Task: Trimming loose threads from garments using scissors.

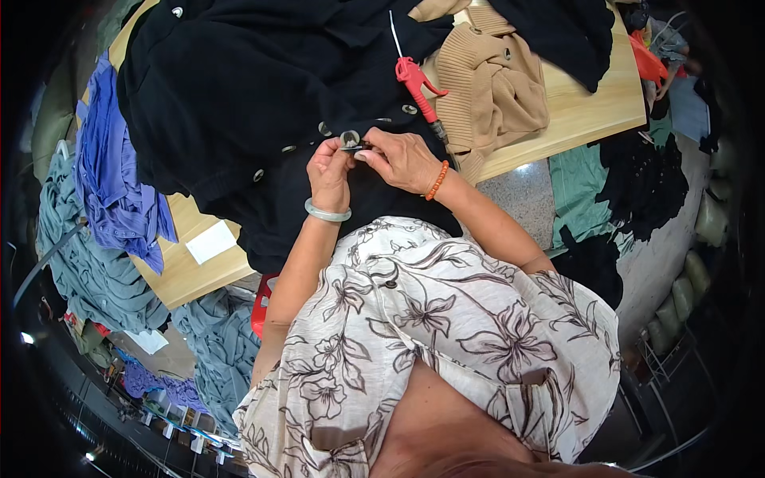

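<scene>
A black knit cardigan (215,103) with large marbled buttons covers much of the table and drapes over its near edge. My left hand (328,174) is closed, pinching the cardigan's edge beside a button (349,139). Close against it on the right, my right hand (398,159) has its thumb and forefinger pressed together around something small and dark at the same button; its kind is hidden by the fingers. Beyond my right hand lies a red air blow gun (413,78) with a thin nozzle pointing away. A tan ribbed cardigan (502,95) lies bunched to its right.
The wooden table (586,115) has a white paper (212,242) near its left corner. Purple garments (119,159) hang over the left edge, beside heaped grey-green fabric (100,255). A red stool (260,307) stands below. Green cloth (580,187) and black garments (645,175) lie at right.
</scene>
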`<state>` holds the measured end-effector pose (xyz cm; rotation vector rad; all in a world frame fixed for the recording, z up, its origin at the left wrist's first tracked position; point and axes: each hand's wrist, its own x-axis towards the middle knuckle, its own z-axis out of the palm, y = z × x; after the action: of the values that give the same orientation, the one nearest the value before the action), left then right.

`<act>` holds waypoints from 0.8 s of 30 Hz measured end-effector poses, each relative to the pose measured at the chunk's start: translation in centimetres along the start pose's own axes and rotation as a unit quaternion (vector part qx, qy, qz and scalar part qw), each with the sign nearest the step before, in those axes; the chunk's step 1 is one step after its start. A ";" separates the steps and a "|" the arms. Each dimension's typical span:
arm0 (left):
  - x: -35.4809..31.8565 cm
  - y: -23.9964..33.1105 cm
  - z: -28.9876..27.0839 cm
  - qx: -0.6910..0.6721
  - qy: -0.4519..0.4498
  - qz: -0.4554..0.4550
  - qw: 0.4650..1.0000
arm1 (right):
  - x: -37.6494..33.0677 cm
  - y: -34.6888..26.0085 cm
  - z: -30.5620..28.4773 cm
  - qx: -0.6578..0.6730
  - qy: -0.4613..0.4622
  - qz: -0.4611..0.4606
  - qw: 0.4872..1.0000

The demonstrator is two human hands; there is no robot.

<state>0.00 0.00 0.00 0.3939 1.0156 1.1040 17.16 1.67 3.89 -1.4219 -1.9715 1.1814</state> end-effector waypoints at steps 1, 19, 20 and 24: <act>0.0 0.0 -0.1 0.000 0.004 0.003 1.000 | 0.1 -0.1 -0.1 -0.019 0.001 -0.021 1.000; -0.4 0.1 -0.3 0.051 -0.003 0.009 0.999 | 0.1 1.1 -0.3 0.052 -0.052 0.000 0.997; -0.4 0.0 -0.5 0.049 -0.004 0.007 0.999 | 0.2 1.1 -0.1 0.045 -0.035 -0.006 0.998; -0.4 0.0 -1.0 0.029 -0.002 0.009 1.000 | 0.2 0.7 0.4 -0.005 -0.059 -0.016 0.998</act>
<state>-0.92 -0.59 -0.32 0.4539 1.0438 1.0915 17.24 1.75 3.05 -1.3493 -2.0746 1.2683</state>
